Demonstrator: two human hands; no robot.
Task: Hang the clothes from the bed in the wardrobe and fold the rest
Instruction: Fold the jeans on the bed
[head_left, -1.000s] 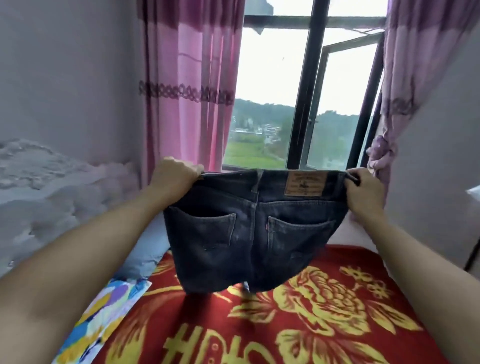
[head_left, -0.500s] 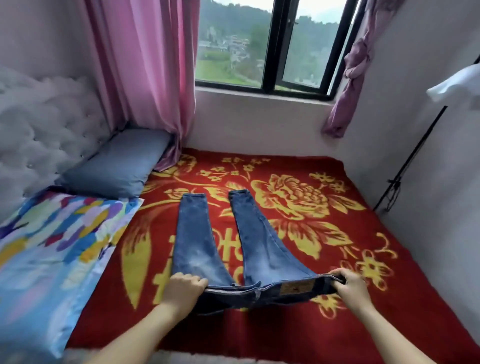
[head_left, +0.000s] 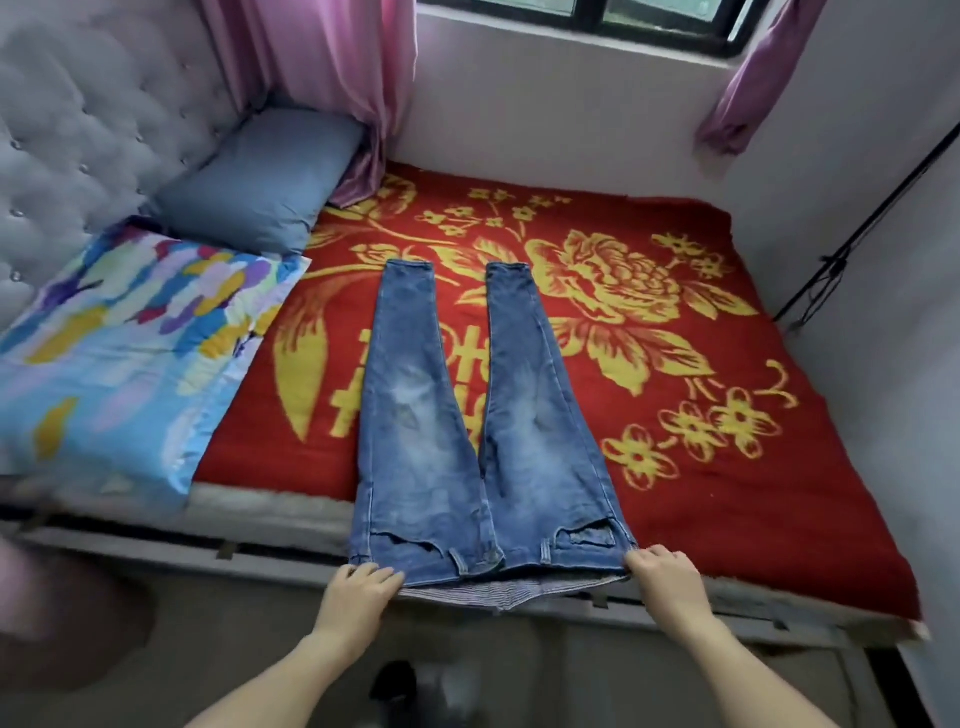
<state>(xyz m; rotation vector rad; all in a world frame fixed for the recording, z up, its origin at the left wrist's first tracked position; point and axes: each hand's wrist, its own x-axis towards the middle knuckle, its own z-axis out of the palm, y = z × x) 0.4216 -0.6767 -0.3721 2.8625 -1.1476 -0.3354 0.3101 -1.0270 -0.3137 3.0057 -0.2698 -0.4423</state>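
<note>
blue jeans (head_left: 457, 441) flat on red blanket (head_left: 701, 364) on the bed, 2 legs apart and pointing toward the window wall, waist at the near edge — left hand (head_left: 358, 592) pinching left waist corner, right hand (head_left: 665, 577) pinching right corner, grey pillow (head_left: 260, 176) far left

The faded blue jeans (head_left: 462, 441) lay flat and front-up on the bed (head_left: 727, 519), spread full length, legs parted in a narrow V pointing toward its far edge. The waistband overhung the near edge, about midway along, showing striped lining.
</note>
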